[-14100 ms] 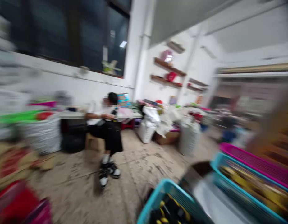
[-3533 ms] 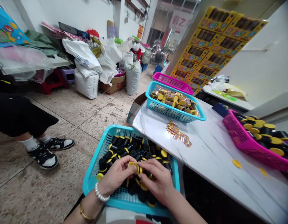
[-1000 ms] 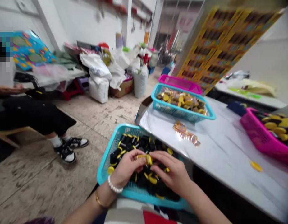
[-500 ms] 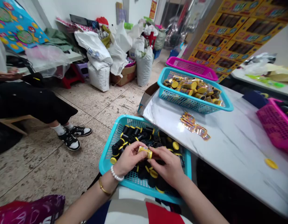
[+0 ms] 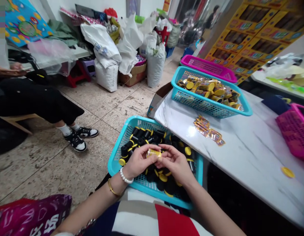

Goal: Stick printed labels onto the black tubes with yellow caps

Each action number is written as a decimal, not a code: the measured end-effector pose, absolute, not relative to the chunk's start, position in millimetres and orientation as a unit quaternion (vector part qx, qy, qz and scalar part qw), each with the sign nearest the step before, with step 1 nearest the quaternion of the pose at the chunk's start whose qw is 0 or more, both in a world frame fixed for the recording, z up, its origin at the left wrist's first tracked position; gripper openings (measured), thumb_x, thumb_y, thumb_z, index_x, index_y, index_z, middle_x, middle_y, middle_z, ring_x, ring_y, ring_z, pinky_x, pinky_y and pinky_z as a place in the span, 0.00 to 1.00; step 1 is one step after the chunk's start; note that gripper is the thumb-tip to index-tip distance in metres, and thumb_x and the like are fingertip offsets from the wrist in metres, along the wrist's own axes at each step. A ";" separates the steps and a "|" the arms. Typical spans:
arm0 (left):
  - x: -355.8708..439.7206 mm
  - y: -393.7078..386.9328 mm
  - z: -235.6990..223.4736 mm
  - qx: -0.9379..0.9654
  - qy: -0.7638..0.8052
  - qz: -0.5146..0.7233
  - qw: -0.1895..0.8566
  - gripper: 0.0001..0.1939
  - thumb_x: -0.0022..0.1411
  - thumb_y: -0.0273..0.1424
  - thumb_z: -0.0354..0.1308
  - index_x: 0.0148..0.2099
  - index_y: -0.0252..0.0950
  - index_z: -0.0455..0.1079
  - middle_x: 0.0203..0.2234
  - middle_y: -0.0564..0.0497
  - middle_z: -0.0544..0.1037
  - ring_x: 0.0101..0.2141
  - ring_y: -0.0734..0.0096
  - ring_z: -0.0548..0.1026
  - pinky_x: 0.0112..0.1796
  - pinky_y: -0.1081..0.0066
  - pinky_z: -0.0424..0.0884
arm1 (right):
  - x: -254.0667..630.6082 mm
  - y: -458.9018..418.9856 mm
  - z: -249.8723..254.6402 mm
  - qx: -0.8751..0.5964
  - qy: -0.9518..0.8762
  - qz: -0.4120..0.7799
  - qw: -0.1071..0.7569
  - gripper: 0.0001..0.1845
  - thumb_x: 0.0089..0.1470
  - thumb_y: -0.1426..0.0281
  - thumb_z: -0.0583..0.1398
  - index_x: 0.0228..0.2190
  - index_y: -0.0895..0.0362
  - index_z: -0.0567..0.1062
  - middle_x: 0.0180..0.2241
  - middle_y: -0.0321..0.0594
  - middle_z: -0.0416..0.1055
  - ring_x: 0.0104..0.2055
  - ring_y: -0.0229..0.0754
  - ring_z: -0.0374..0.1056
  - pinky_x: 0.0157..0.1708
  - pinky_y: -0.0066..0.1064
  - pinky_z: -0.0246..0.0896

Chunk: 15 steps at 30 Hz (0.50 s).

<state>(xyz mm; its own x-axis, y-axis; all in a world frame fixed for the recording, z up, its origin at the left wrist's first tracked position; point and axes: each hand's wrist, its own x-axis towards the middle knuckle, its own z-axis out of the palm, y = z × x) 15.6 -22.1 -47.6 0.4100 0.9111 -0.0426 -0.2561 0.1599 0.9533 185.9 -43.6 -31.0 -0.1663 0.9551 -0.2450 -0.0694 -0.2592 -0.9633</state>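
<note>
Between my hands is a small canister (image 5: 153, 153) with a yellow printed wrapper. My left hand (image 5: 138, 162) is closed around its left side, thumb in front and fingers behind. At its right end, the fingers of my right hand (image 5: 177, 165) are pinched on it; the fingertips partly hide that end. Below both hands, a turquoise basket (image 5: 154, 195) is filled with black canisters (image 5: 164, 188) that have yellow lids and no wrappers. On the white marbled table (image 5: 176, 111) to the right lies a small pile of printed wrappers (image 5: 207, 129).
A second turquoise basket (image 5: 211, 111) on the table holds wrapped canisters (image 5: 206, 87). Pink baskets (image 5: 294, 134) stand at right and behind. A loose yellow lid (image 5: 287, 172) lies on the table. Yellow boxes (image 5: 252, 42) are stacked behind. At left, a person (image 5: 41, 98) sits near white sacks (image 5: 106, 72).
The canister has stayed between my hands, tilted slightly differently. My right fingers have shifted and curled closer around its right end. The whole view has shifted slightly.
</note>
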 end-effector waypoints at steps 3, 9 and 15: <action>14.0 -19.8 -53.4 0.442 0.319 0.449 0.708 0.25 0.55 0.37 0.64 0.54 0.37 0.67 0.41 0.47 0.73 0.38 0.68 0.72 0.38 0.71 0.68 | 188.0 -45.9 -30.9 -0.487 -0.481 0.596 0.419 0.23 0.50 0.64 0.65 0.48 0.54 0.70 0.30 0.36 0.73 0.29 0.38 0.74 0.34 0.34 0.73; 18.7 -20.2 -61.1 0.376 0.359 0.394 0.758 0.20 0.56 0.46 0.60 0.38 0.31 0.70 0.23 0.55 0.68 0.19 0.82 0.63 0.20 0.78 0.59 | 195.8 -51.5 -29.4 -0.478 -0.652 0.444 0.386 0.16 0.52 0.68 0.65 0.44 0.49 0.78 0.43 0.43 0.72 0.41 0.42 0.71 0.37 0.33 0.71; 17.2 -21.3 -57.6 0.339 0.293 0.384 0.807 0.21 0.56 0.44 0.62 0.43 0.32 0.69 0.24 0.55 0.70 0.18 0.84 0.63 0.19 0.79 0.58 | 197.3 -48.6 -27.4 -0.474 -0.668 0.386 0.425 0.11 0.52 0.72 0.64 0.38 0.47 0.80 0.40 0.41 0.72 0.40 0.42 0.71 0.39 0.34 0.71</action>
